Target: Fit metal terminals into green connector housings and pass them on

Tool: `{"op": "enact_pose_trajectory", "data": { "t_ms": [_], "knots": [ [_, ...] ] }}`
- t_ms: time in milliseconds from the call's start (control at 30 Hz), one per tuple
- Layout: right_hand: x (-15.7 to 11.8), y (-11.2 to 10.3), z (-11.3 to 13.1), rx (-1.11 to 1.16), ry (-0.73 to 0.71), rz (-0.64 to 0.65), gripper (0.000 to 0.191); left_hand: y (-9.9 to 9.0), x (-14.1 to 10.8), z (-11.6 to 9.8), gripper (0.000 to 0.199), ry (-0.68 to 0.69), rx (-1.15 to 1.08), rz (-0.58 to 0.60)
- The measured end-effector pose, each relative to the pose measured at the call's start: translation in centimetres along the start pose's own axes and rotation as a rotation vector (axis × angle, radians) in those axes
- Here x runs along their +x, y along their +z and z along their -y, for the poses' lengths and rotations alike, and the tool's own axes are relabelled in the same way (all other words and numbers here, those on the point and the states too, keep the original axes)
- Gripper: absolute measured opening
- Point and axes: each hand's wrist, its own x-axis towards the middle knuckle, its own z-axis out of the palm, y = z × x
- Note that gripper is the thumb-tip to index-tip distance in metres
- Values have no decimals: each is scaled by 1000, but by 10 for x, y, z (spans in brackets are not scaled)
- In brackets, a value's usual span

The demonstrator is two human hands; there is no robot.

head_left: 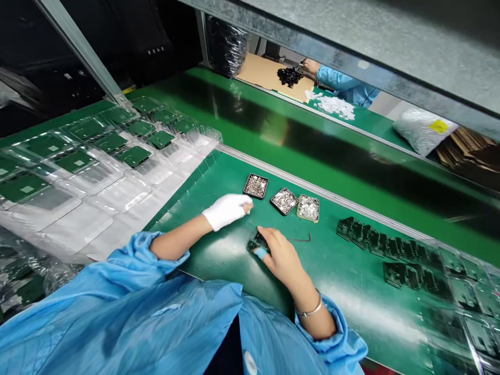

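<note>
My left hand (230,210), in a white glove that leaves the fingertips bare, is over the green bench just below a small square tray of shiny metal parts (256,186). Its fingers are pressed together, and whatever they may pinch is too small to make out. My right hand (282,256), with a blue wrap on one finger, grips a small dark green circuit board (255,242) on the bench, partly covering it. Beyond that hand lies a thin L-shaped hex key (300,239). Two more trays of metal parts, a dark one (284,201) and a yellowish-edged one (308,208), sit at the back.
Clear plastic trays with green boards (135,155) cover the left side. Rows of board assemblies (375,239) stand at right, beside another plastic tray (469,291). A metal shelf (351,52) hangs overhead. Across the green conveyor belt (258,125) shows another person's sleeve (339,80).
</note>
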Motion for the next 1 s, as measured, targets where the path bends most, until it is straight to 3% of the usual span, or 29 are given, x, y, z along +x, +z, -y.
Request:
{"op": "enact_pose_trajectory", "data": {
  "t_ms": [133,333,500,733,1000],
  "knots": [
    [-1,16,-7,-181,215,-80,47,-12,42,8,28,-77,279,-113],
    [-7,12,-6,-248,220,-198,53,-14,77,7,27,-80,538,7],
    [-7,2,-7,-174,151,-114,43,-15,85,1,27,-91,636,68],
    [-14,-9,-13,-55,59,-43,47,-20,80,3,32,-86,675,54],
    [-18,1,-27,-101,10,28,53,-26,78,1,26,-76,652,69]
  ]
}}
